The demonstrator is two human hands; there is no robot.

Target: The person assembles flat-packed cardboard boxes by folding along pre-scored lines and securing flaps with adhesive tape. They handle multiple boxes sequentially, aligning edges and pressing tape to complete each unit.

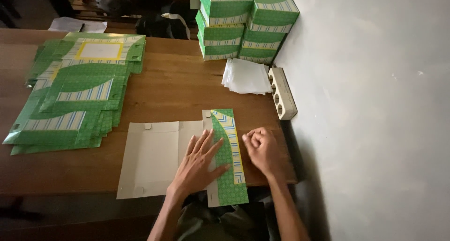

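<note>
Pressing left hand (pixel 202 162) flat, fingers spread, on box blank (pixel 159 156) lying plain side up at table (pixel 178 88) front edge. Right hand (pixel 261 149) curled into loose fist, knuckles against folded green flap (pixel 228 152); we cannot tell if it pinches anything. We judge only first flap folded, rest of blank flat. Finished boxes (pixel 246 25) stacked at back by wall, pile of flat blanks (pixel 79 91) far left, so much left. White sheets (pixel 246 76) beside power strip (pixel 282 92).
</note>
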